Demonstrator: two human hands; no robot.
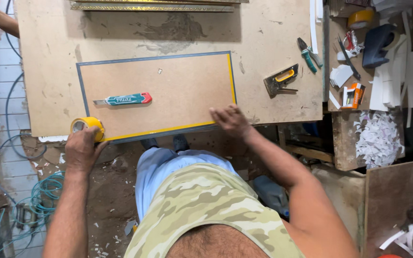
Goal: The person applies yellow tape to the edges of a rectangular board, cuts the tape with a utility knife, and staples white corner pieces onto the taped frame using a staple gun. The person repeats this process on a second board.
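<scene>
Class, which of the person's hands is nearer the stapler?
Right. The right hand rests on the board's corner, just left of the stapler; the left hand holds the tape roll far away.

Left hand (81, 149) gripped a yellow tape roll (87, 125) at the near left corner of a brown backing board (168, 95). Yellow tape strip (158, 132) ran along the board's near edge and up its right edge. Right hand (230, 120) pressed flat on the near right corner. Utility knife (123, 100) lay on the board, left of centre. Staple gun (281, 80) and pliers (309, 54) lay on the worktable (273, 28), right of the board. Paper scraps (378, 139) were piled at the far right.
</scene>
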